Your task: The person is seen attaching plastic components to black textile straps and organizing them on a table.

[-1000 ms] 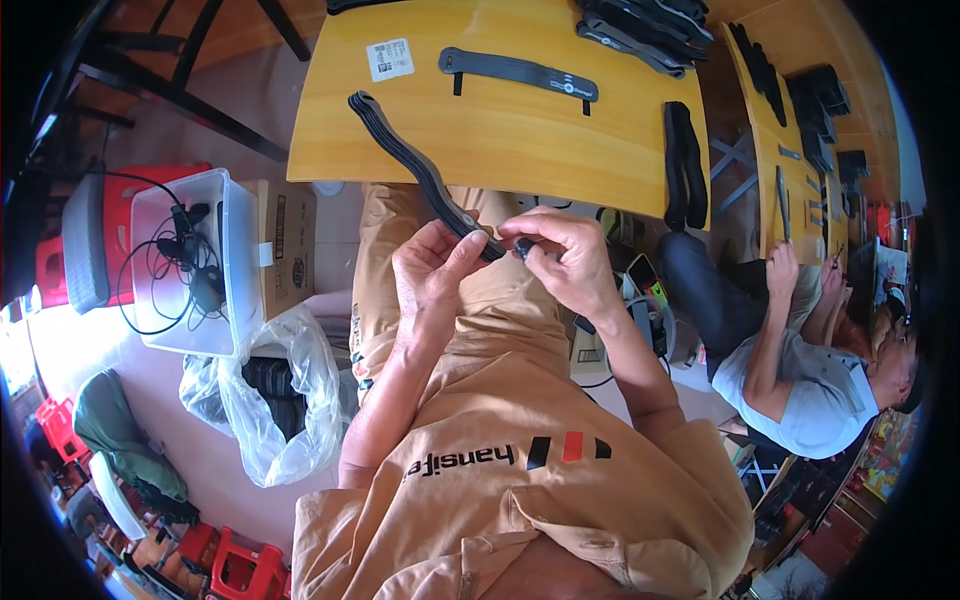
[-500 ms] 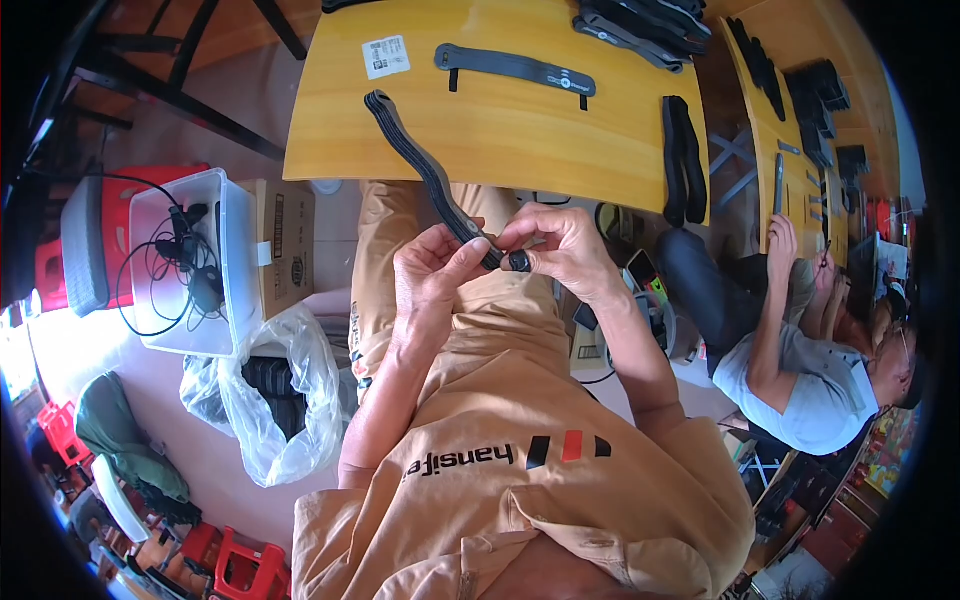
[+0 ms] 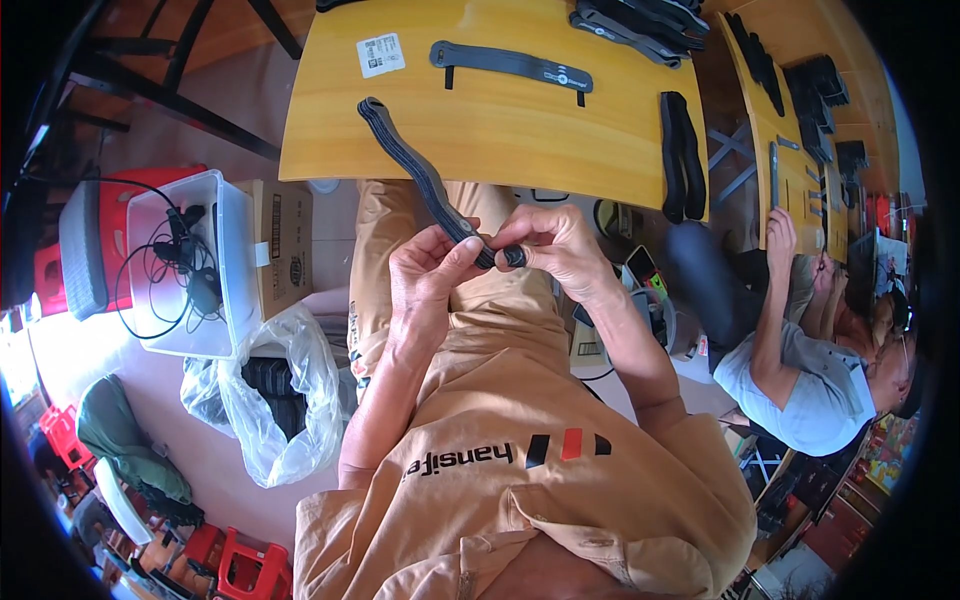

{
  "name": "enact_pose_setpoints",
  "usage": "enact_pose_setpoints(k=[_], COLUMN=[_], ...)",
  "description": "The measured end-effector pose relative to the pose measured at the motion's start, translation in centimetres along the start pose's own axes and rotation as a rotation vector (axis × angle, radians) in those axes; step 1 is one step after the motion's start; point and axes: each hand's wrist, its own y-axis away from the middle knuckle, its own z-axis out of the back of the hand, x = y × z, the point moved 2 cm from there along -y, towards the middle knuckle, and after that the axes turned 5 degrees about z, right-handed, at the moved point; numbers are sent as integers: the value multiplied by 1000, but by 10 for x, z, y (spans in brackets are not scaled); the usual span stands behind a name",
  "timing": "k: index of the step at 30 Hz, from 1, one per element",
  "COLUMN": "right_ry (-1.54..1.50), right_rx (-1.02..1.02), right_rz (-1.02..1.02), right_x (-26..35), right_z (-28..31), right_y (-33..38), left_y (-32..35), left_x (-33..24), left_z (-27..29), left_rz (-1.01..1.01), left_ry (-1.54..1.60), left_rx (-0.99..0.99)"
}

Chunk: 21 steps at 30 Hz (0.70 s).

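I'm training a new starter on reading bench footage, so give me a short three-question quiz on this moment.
1. True or false: the long black elastic strap lies partly on the yellow wooden table while both hands grip its near end.
2. Which hand pinches the strap's tip from the side nearer the seated co-worker? A) left hand B) right hand
3. What stands on the floor beside the translucent plastic bin of black cables: a brown cardboard box or a metal bucket?

Key: 1 true; 2 B; 3 the brown cardboard box.
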Motion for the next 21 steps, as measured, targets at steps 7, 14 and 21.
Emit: enact_pose_setpoints(k=[7, 14, 21], right_ry=[12, 235, 621], right_rx=[-53, -133, -214], right_rz=[39, 269, 519], right_x=[-6, -7, 7], right_z=[-4, -13, -26], right_y=[4, 8, 15], left_y=[0, -2, -1], left_x=[4, 3, 0], left_z=[0, 1, -6], left_rz=[-6, -22, -6], left_ry=[-14, 9, -5], left_rx=[-15, -24, -14])
